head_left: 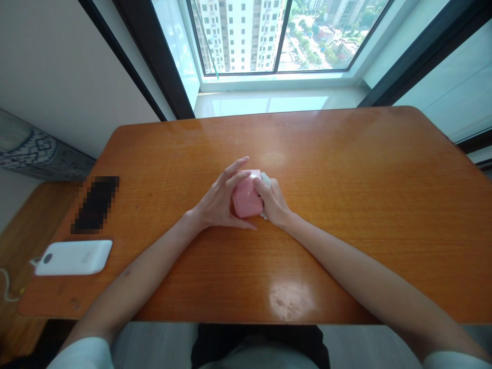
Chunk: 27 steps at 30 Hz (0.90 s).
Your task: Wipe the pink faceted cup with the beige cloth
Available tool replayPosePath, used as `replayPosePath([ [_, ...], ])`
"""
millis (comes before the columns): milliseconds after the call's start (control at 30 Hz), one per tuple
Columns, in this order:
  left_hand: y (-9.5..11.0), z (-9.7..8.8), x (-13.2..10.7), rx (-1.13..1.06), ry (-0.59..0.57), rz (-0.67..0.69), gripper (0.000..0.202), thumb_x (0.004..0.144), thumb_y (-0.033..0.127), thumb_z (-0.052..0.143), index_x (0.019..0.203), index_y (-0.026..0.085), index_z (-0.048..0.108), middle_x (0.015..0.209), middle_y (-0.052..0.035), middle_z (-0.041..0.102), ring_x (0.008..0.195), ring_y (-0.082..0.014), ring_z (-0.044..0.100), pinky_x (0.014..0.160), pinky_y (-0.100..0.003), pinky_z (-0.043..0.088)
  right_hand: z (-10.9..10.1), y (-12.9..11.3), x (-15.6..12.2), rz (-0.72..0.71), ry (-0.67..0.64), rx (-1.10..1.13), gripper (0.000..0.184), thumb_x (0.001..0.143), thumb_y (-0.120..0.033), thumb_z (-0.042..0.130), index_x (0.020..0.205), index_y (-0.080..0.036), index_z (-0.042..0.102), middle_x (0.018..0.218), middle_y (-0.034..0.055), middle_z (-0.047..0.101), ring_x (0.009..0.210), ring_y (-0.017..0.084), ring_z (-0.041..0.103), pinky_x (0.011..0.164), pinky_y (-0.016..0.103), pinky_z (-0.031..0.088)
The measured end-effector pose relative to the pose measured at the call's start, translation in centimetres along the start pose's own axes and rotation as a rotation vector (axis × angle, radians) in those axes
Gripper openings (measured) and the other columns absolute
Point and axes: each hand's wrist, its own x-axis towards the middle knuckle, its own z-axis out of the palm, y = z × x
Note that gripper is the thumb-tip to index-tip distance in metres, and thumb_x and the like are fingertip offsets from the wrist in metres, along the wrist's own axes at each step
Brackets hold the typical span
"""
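A small pink box-like object [246, 201] sits at the middle of the orange wooden table [346, 215]. My left hand [221, 197] cups its left side, fingers curled over the top. My right hand [273, 201] grips its right side, thumb on the pink face. Something white [265, 179] shows between the pink object and my right fingers; I cannot make out what it is.
A white power bank [75, 257] with a cable lies near the table's front left corner. A pixelated dark item [95, 204] lies just behind it. A window sill [277, 100] runs beyond the table's far edge. A lower wooden surface [23, 230] stands at the left.
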Motion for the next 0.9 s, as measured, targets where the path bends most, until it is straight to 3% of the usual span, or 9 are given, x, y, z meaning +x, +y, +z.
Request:
replayPosePath([
  [133,0.6,-0.2,0.2,0.137,-0.019,0.006,0.114,0.072,0.065,0.103,0.165,0.038,0.042,0.17,-0.0168,0.049,0.155,-0.0399,0.059,0.125,-0.06,0.058,-0.1,0.4,0.0,0.006,0.018,-0.02,0.07,0.099,-0.089,0.053,0.079,-0.023,0.06,0.067,-0.0013,0.053,0.061,0.014,0.047,0.054,0.029,0.037],
  [233,1.4,-0.3,0.5,-0.01,0.012,-0.074,0.111,0.068,0.066,0.103,0.159,0.032,0.049,0.154,-0.0159,0.062,0.139,-0.0374,0.07,0.115,-0.056,0.063,-0.2,0.4,-0.2,-0.095,-0.003,-0.087,0.069,0.097,-0.09,0.054,0.085,-0.022,0.064,0.072,-0.0003,0.058,0.063,0.015,0.048,0.057,0.03,0.039],
  [367,1.4,-0.1,0.4,-0.271,-0.048,-0.259,0.1,0.082,0.074,0.091,0.159,0.028,0.046,0.139,-0.014,0.072,0.11,-0.0292,0.079,0.091,-0.043,0.068,-0.2,0.1,-0.3,-0.2,-0.085,-0.179,0.068,0.099,-0.085,0.056,0.068,-0.024,0.051,0.064,-0.0017,0.048,0.06,0.014,0.042,0.058,0.032,0.034],
  [433,1.0,0.0,0.2,-0.287,-0.051,-0.264,0.105,0.084,0.075,0.089,0.165,0.03,0.04,0.149,-0.0172,0.068,0.121,-0.033,0.078,0.097,-0.048,0.068,-0.2,0.1,-0.3,-0.174,-0.08,-0.158,0.068,0.101,-0.083,0.056,0.067,-0.024,0.048,0.063,-0.0028,0.044,0.059,0.013,0.039,0.057,0.031,0.032],
  [533,0.3,0.0,0.0,-0.128,0.007,-0.096,0.128,0.072,0.077,0.098,0.172,0.037,0.03,0.173,-0.0212,0.048,0.153,-0.0428,0.061,0.121,-0.063,0.059,-0.1,0.3,-0.1,-0.092,-0.048,-0.075,0.066,0.103,-0.083,0.054,0.072,-0.024,0.05,0.065,-0.0033,0.045,0.059,0.012,0.039,0.055,0.03,0.032],
  [600,0.1,0.0,-0.1,0.02,0.001,0.011,0.13,0.067,0.074,0.103,0.171,0.041,0.033,0.179,-0.0194,0.04,0.162,-0.044,0.052,0.129,-0.066,0.052,0.0,0.5,-0.1,-0.044,-0.02,-0.037,0.066,0.103,-0.084,0.053,0.074,-0.025,0.051,0.065,-0.0032,0.046,0.06,0.013,0.04,0.054,0.03,0.032],
  [733,0.8,-0.2,0.3,0.144,0.003,0.02,0.11,0.073,0.064,0.103,0.163,0.04,0.045,0.168,-0.0158,0.051,0.154,-0.0392,0.06,0.125,-0.061,0.058,-0.1,0.4,-0.1,-0.085,-0.012,-0.065,0.068,0.103,-0.084,0.053,0.072,-0.024,0.05,0.067,-0.002,0.046,0.062,0.013,0.04,0.057,0.031,0.034],
  [833,1.6,-0.4,0.7,0.042,0.025,-0.034,0.111,0.068,0.066,0.104,0.159,0.034,0.047,0.156,-0.0158,0.06,0.142,-0.0388,0.067,0.117,-0.059,0.062,-0.2,0.2,-0.2,-0.175,-0.05,-0.134,0.067,0.101,-0.084,0.055,0.072,-0.024,0.052,0.067,-0.0015,0.046,0.062,0.014,0.041,0.057,0.032,0.033],
  [900,1.9,-0.5,0.8,-0.06,0.012,-0.117,0.11,0.069,0.066,0.102,0.157,0.03,0.047,0.145,-0.0147,0.066,0.126,-0.0342,0.074,0.104,-0.051,0.067,-0.2,0.0,-0.3,-0.214,-0.068,-0.17,0.066,0.1,-0.083,0.056,0.071,-0.025,0.05,0.066,-0.0018,0.045,0.06,0.014,0.04,0.057,0.033,0.033],
])
